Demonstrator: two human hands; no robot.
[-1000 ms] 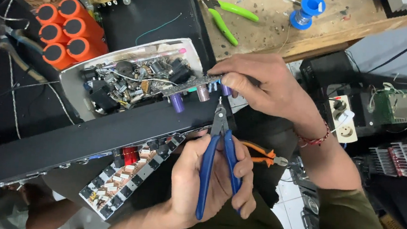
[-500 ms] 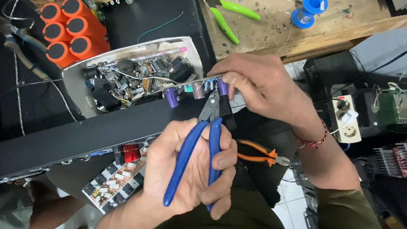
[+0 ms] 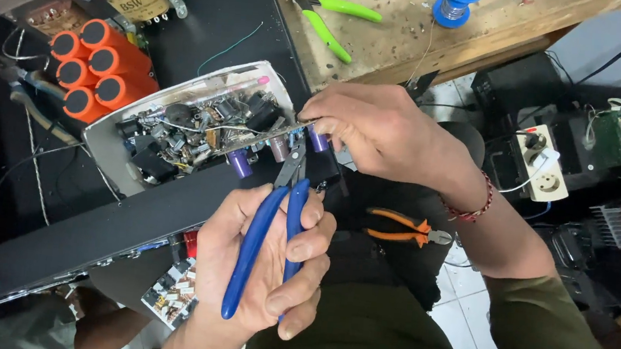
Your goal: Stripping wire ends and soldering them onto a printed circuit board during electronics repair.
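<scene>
From the head camera, looking straight down over the person's lap, the left hand is wrapped around a pair of blue-handled cutters, palm turned up, fingers curled over both handles so that the handles lie close together. The metal nose of the cutters points up and away from the body and meets the lower edge of a narrow circuit board, right between two purple capacitors hanging off that edge. Whether the blades are fully shut on a lead there I cannot tell; the tip is too small and partly hidden.

The right hand comes in from the right, a red braided band at its wrist, and pinches the near end of the circuit board between thumb and fingertips, holding it on edge above a long black chassis. Behind the board sits a grey metal tray crammed with loose electronic parts.

Up and to the left, a cluster of orange cylinders with dark tops stands well apart from the hands. On the wooden bench at the top lie green-handled pliers and a blue spool of solder. Just right of the left hand, orange-handled pliers rest on dark cloth. A white power strip sits on the floor further right.
</scene>
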